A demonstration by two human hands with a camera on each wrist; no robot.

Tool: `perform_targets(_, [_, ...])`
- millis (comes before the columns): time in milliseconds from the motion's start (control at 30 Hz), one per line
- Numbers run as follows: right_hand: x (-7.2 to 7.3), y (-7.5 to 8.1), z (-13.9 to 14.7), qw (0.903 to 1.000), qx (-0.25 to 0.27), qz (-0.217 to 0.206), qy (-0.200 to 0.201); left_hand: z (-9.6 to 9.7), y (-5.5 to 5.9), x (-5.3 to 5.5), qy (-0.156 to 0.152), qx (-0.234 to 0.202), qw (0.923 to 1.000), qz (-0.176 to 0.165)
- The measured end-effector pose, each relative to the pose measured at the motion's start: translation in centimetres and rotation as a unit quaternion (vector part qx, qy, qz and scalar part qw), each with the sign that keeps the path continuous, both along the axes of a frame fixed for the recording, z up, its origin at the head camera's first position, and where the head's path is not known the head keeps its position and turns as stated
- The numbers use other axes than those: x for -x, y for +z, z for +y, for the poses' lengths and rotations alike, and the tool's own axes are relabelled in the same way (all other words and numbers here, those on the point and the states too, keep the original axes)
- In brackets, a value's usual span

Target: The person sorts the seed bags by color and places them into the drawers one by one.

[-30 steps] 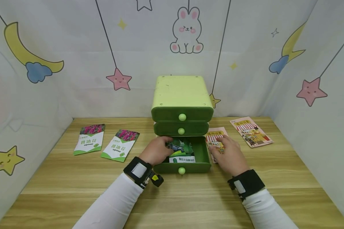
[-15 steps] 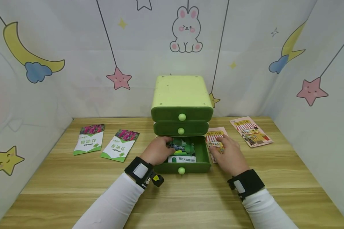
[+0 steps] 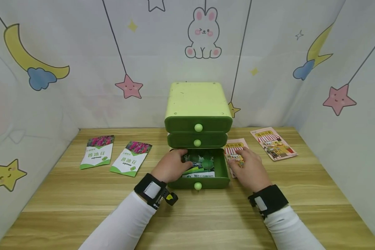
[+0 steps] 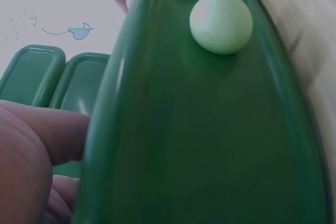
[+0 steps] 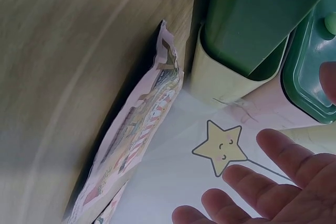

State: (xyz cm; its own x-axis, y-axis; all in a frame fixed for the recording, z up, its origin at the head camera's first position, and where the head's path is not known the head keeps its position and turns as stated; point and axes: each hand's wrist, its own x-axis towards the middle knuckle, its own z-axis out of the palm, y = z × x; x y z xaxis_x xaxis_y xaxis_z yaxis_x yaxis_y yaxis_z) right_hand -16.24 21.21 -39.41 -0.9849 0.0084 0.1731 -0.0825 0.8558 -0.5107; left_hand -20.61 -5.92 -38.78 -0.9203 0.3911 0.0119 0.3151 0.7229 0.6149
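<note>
The lowest drawer [image 3: 220, 166] of a small green drawer unit [image 3: 197, 100] is pulled out, with a green-and-white printed packet [image 3: 203, 170] lying in it. My left hand [image 3: 172, 165] reaches over the drawer's left side, its thumb over the packet. In the left wrist view, fingers [image 4: 58, 129] show behind the drawer front [image 4: 205, 129]; the other fingertips are hidden, and I cannot tell whether they pinch the packet. Loosely spread and holding nothing, my right hand [image 3: 251, 170] hovers right of the drawer, over a pink flower-seed packet [image 3: 234, 147].
Two white-and-green flower-seed packets [image 3: 97, 152] lie on the wooden table [image 3: 206, 218] at left. Another pink packet [image 3: 274, 144] lies at the back right. Above the pulled-out drawer, two drawers with round knobs are closed. Printed cloth walls [image 3: 90, 62] surround the table.
The packet in the drawer has shifted slightly right and lower behind the drawer front, while the left thumb has moved a little right over it. The right hand stays in place.
</note>
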Motion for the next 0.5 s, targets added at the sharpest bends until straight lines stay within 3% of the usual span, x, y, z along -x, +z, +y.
perform_targets(267, [0.0,0.0,-0.1,0.9999,-0.009,0.007,0.009,-1.4,1.2,-1.3,0.060,0.007,0.9969,0.052])
perform_targets(500, [-0.1,0.0,0.0,0.9996,-0.018,-0.014,0.013,-3.5,1.4,-0.8,0.120,-0.012,0.9838,0.133])
